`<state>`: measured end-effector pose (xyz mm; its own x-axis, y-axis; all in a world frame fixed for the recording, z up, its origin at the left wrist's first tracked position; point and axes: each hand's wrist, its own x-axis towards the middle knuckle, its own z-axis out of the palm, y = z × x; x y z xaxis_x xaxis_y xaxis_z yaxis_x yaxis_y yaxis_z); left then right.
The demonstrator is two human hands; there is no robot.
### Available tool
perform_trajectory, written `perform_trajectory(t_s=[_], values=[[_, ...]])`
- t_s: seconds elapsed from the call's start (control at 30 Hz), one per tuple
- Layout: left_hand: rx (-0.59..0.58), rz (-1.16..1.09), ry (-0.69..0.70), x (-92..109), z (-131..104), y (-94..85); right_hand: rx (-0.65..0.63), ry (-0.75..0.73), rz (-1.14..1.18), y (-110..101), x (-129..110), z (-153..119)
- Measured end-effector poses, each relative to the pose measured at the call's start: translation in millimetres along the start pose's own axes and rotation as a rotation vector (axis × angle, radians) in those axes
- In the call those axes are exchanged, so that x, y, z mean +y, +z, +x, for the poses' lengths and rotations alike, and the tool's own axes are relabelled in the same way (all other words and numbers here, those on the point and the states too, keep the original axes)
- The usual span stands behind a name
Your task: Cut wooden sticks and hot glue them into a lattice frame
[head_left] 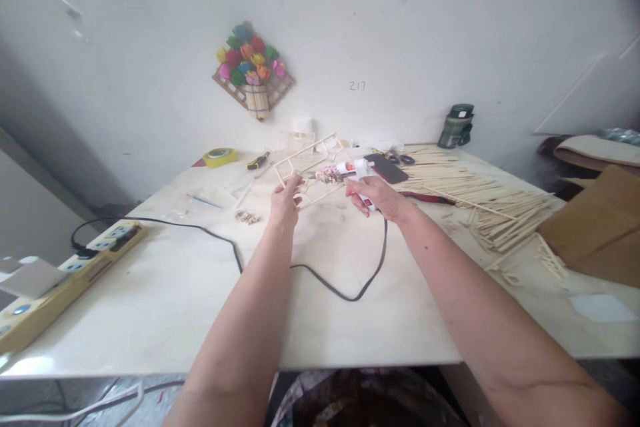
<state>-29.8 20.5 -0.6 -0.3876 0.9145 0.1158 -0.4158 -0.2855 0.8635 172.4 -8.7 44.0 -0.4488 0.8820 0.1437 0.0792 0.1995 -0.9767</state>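
Note:
My left hand [287, 200] pinches the left end of a light wooden stick frame [313, 165], lifted and tilted above the table. In my right hand [370, 195] is a white glue gun [361, 172], its handle wrapped by the fingers. The gun's nozzle end, crusted with glue or a patterned wrap, points left across the frame; whether it touches the sticks I cannot tell. A black cord [385, 247] runs from the glue gun down over the table. Below and left of the frame lies a small heap of wood bits [247, 217].
Many thin wooden sticks [500, 213] spread over the right side, beside red-handled pliers [427, 197] and a cardboard piece [595, 230]. Yellow tape [220, 158] and a utility knife [258, 161] lie at the back left. A power strip [75, 273] sits at the left edge; a green bottle [456, 127] stands by the wall.

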Motion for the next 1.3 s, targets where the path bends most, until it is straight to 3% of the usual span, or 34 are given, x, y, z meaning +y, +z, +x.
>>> perform_trajectory(t_s=[1.3], values=[[-0.027, 0.012, -0.009, -0.9, -0.3, -0.2, -0.002, -0.004, -0.001, 0.7, 0.1, 0.0]])
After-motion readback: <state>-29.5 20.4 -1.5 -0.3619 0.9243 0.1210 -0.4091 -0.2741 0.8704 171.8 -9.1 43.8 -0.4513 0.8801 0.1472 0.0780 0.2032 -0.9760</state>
